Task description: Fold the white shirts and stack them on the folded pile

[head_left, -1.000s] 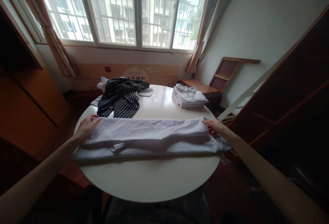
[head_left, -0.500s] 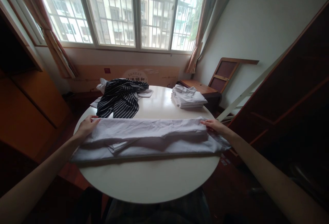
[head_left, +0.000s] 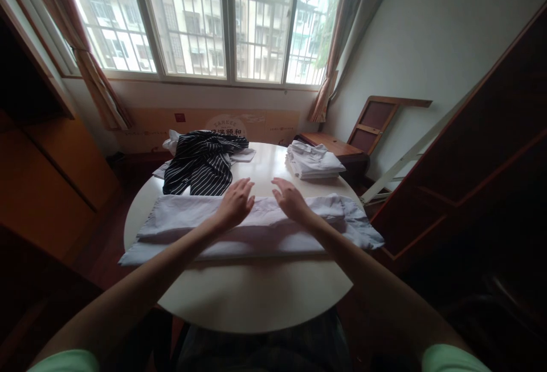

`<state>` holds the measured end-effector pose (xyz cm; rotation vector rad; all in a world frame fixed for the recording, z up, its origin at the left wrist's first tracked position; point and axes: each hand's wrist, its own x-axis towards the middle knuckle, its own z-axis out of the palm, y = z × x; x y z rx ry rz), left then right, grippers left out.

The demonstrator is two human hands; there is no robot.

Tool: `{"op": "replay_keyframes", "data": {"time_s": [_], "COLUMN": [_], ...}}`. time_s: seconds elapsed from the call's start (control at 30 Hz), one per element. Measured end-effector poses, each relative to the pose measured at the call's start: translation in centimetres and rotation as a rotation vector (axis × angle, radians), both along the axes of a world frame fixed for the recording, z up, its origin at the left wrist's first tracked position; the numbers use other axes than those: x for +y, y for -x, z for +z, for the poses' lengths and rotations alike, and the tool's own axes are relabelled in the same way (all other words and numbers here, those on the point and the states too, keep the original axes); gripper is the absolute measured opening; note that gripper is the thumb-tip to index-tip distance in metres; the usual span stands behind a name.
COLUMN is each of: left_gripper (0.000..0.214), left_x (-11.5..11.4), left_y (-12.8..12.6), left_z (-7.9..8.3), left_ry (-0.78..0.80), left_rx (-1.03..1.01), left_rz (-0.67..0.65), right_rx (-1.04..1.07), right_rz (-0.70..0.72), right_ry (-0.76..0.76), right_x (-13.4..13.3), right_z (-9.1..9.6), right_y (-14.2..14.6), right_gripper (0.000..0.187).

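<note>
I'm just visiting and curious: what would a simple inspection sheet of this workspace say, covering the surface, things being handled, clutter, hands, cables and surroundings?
Surface: round white table, glossy.
Things being handled: long folded white cloth, lying crosswise; both ends appear to reach past the table's edge.
Clutter: rumpled black-and-white striped cloth at far left; stack of folded white cloths at far right.
Hands: left hand and right hand open over the long cloth, gripping nothing; contact with it unclear.
Cables: nothing seen.
Surroundings: barred window ahead, wooden cabinet at left.
</note>
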<state>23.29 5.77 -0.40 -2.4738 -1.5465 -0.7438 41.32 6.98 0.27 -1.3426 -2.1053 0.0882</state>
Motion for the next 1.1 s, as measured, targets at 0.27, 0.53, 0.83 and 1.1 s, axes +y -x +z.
{"op": "replay_keyframes", "data": {"time_s": [0.27, 0.53, 0.83, 1.1], "left_gripper": [0.052, 0.065, 0.06, 0.065], "left_x": [-0.7, -0.1, 0.5, 0.5], "left_y": [0.2, 7.9, 19.2, 19.1], "left_z": [-5.1, -4.3, -5.9, -6.0], "left_ry": [0.291, 0.394, 0.396, 0.432], "left_rx": [0.159, 0.166, 0.192, 0.191], "left_rz": [-0.114, -0.004, 0.451, 0.501], "right_rx": [-0.264, -0.34, -0.282, 0.661], "right_rz": [0.077, 0.094, -0.233, -0.289], "right_ry": [0.146, 0.198, 0.251, 0.215], "right_x": [-1.7, -0.8, -0.3, 0.7], "right_z": [-6.1, -5.5, -6.9, -7.3], "right_y": [2.0, -7.4, -17.4, -19.0], "right_gripper": [0.046, 0.054, 0.057, 0.062]}}
